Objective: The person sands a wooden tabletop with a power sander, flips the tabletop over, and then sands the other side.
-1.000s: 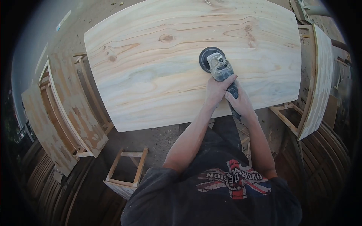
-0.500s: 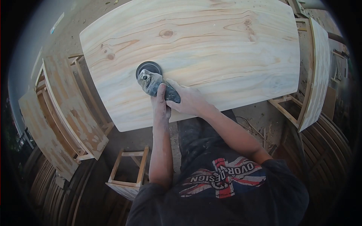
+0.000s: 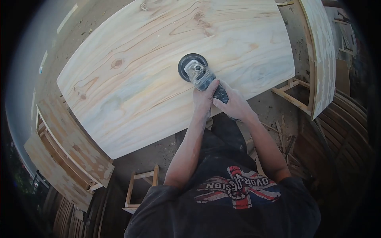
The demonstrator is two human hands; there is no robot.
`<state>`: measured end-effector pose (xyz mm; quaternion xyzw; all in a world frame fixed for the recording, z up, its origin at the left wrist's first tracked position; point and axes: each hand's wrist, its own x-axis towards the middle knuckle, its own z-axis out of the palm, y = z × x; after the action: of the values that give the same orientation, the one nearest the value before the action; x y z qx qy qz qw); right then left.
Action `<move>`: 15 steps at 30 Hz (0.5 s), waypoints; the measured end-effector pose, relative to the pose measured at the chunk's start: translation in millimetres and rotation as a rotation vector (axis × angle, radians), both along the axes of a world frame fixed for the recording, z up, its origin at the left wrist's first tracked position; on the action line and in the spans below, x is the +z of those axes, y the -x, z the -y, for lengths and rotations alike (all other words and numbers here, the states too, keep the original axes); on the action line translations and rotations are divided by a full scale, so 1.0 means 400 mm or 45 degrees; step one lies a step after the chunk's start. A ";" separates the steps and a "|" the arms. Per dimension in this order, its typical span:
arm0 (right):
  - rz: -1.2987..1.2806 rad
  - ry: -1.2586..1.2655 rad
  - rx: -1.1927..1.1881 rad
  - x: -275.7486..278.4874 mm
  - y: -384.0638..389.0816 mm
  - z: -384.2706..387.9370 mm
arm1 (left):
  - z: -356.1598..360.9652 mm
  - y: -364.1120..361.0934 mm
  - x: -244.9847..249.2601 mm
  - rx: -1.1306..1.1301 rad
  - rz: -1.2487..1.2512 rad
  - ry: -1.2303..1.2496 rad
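A dusty angle grinder [image 3: 203,78] with a round black sanding pad [image 3: 184,72] rests pad-down on a large pale wooden tabletop [image 3: 139,115]. My left hand [image 3: 203,99] is closed round the left side of its body, the thumb lying along the top. From the right, my right hand [image 3: 235,104] wraps the rear end of the body. White dust coats both hands. The undersides of my fingers are hidden. Wood grain and several knots show on the tabletop, which has curved long edges and rounded corners.
At the left stand wooden pieces with patchy surfaces [image 3: 75,144]. Another framed panel [image 3: 323,59] stands upright at the right. A small wooden frame [image 3: 142,174] sits below the tabletop's near edge. Stacked boards [image 3: 349,131] lie at lower right, and scrap sticks [image 3: 282,133] lie on the ground.
Both hands and the grinder have moved right along the tabletop, from its left part toward the middle. The view has also turned, so the tabletop appears more tilted.
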<state>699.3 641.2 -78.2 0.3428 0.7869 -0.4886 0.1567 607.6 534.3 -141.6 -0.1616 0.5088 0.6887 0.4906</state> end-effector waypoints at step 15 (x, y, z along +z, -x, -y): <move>-0.049 -0.073 -0.522 -0.044 -0.389 -0.356 | -0.494 -0.293 0.002 -0.538 -0.106 0.041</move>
<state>855.1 783.4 -96.0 0.4906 0.7172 -0.4940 0.0290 724.7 731.7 -140.6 -0.0306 0.5619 0.5684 0.6002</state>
